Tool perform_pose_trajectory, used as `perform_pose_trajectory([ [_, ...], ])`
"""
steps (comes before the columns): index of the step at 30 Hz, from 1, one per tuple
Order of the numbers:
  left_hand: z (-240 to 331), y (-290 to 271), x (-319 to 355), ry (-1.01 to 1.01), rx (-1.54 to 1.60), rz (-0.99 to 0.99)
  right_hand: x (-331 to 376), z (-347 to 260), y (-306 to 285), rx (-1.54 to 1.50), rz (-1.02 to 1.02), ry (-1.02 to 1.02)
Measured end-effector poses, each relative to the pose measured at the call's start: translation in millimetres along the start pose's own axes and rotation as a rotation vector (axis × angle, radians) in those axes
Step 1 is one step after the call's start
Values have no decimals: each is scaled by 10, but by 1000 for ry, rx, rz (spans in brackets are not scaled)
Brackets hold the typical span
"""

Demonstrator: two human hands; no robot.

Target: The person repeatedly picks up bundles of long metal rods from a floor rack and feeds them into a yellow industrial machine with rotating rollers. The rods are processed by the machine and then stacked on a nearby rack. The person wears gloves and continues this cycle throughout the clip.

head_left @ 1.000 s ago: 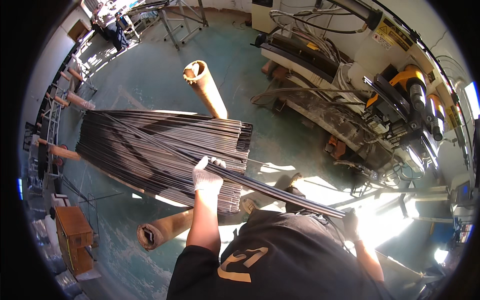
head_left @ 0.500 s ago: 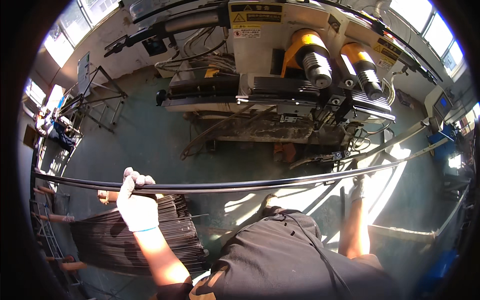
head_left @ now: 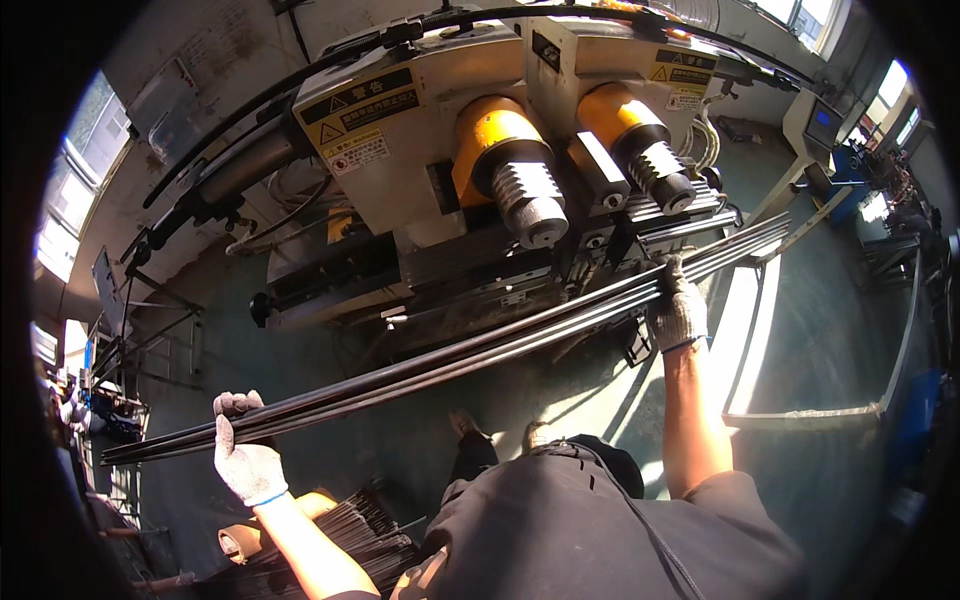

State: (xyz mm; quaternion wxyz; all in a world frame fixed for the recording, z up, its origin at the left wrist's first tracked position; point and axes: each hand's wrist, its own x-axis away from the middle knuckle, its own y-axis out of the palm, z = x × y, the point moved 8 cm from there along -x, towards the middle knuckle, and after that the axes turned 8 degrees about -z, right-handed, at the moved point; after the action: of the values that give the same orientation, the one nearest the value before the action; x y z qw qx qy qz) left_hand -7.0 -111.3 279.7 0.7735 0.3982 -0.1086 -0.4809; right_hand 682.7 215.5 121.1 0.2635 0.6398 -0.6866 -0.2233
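Observation:
Several long, thin, dark metal bars [head_left: 450,362] lie side by side across both my hands, slanting from low on the left to higher on the right. My left hand [head_left: 246,450], in a pale work glove, is closed round them near their left end, with its fingers curled over the top. Farther right, my right hand [head_left: 682,308], gloved too, grips the same bars short of their right end. The right end of the bars is close to the front of a large machine [head_left: 440,190].
Two yellow housings [head_left: 490,130] with ribbed metal shafts jut from the machine. At lower left lies a pile of dark bars [head_left: 350,535] beside a brown roll [head_left: 240,543]. A control box with a screen [head_left: 812,125] stands at far right, above a metal frame [head_left: 810,418].
The bars have swung up at the right, toward the machine, and fan apart more. My right hand has risen with them; my left hand is lower. My view has turned rightward.

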Motion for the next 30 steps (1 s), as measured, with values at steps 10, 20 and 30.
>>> perform_pose_trajectory([
  [10, -1215, -907, -998, -194, 6, 416, -400, 430, 1173, -148, 224, -114],
  [20, -2228, -207, -1235, -599, -11, 466, -1114, 612, 722, 771, 233, -187],
  [30, -1578, -1679, -1692, -489, -51, 546, -1280, 669, 518, 1091, 444, -33],
])
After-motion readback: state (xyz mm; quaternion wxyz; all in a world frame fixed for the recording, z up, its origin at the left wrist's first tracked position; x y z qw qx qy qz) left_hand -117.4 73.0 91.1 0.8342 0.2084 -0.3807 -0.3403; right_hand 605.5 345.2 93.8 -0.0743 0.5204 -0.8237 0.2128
